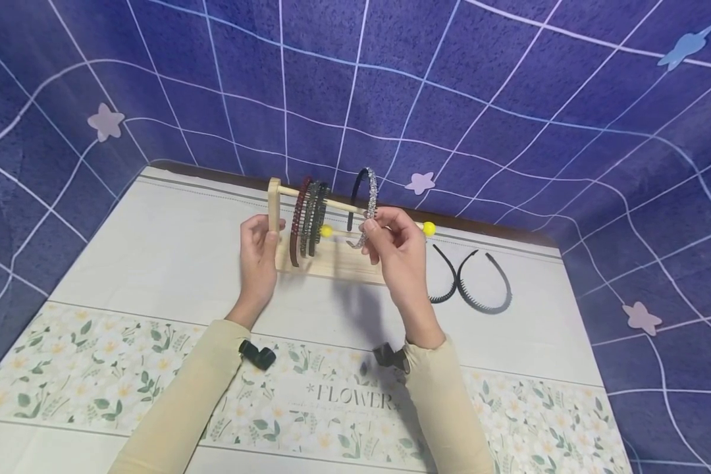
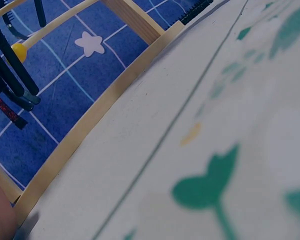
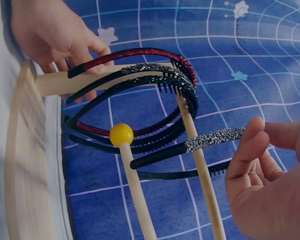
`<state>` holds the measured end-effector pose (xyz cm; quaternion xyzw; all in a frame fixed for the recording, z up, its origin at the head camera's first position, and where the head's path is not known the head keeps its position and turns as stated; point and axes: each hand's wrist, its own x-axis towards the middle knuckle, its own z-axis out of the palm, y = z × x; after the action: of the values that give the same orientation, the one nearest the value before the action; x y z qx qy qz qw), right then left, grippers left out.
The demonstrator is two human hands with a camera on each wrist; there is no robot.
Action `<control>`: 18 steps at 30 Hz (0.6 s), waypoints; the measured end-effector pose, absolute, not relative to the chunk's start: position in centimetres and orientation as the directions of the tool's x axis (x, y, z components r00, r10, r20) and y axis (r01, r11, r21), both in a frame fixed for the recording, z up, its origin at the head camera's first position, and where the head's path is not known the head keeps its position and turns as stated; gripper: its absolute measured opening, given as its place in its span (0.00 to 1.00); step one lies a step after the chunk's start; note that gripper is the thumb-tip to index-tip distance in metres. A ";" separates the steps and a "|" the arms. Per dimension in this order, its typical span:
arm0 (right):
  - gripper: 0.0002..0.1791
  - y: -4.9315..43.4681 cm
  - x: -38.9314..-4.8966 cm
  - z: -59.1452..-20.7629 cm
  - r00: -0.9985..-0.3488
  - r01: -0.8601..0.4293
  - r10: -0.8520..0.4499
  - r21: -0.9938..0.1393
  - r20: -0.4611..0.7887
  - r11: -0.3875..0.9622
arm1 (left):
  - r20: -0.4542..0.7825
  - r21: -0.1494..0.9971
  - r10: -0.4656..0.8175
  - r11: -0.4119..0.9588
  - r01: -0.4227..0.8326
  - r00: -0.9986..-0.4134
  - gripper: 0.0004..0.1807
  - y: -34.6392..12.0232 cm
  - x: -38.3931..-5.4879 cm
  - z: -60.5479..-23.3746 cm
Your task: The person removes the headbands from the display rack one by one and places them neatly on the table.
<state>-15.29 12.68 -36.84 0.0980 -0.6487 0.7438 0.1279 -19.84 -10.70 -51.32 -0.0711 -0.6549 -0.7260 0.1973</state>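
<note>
In the head view, a silver headband [image 1: 372,189] hangs around the rod [image 1: 339,204] of a wooden rack at the centre, the right hand [image 1: 404,257] pinching its glittery stretch between thumb and fingers; at centre-left the left hand [image 1: 257,260] grips the rack's upright [image 1: 274,210]. More headbands [image 1: 312,218] line the rod, and two black ones lie on the worktop [image 1: 195,250] at centre-right. The left wrist view shows a yellow ball [image 2: 19,52] and dark headband ends at upper left; that hand's grip cannot be told there. In the right wrist view, the silver headband crosses the lower centre, inner teeth showing; it looks light, stiff yet springy, probably grippy along the stones, slicker at its black ends, so pinching the sparkling band without prying it wide seems safest.
</note>
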 end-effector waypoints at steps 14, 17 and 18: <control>0.04 14.1 -15.0 -35.8 -0.930 -0.366 0.093 -0.923 0.357 -0.119 | 0.369 0.919 -0.199 -0.068 0.388 -0.908 0.16 -10.9 -20.1 -51.6; 0.03 14.6 -15.0 -35.6 -0.924 -0.379 0.116 -0.916 0.366 -0.132 | 0.371 0.919 -0.198 -0.067 0.390 -0.908 0.16 -10.8 -20.1 -51.7; 0.03 14.8 -15.1 -35.6 -0.922 -0.383 0.124 -0.913 0.368 -0.137 | 0.369 0.920 -0.194 -0.065 0.387 -0.909 0.16 -10.8 -20.1 -51.7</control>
<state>-15.07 14.84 -35.56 0.1021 -0.6344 0.7471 0.1698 -20.07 -10.83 -51.72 -0.0739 -0.6536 -0.7261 0.2003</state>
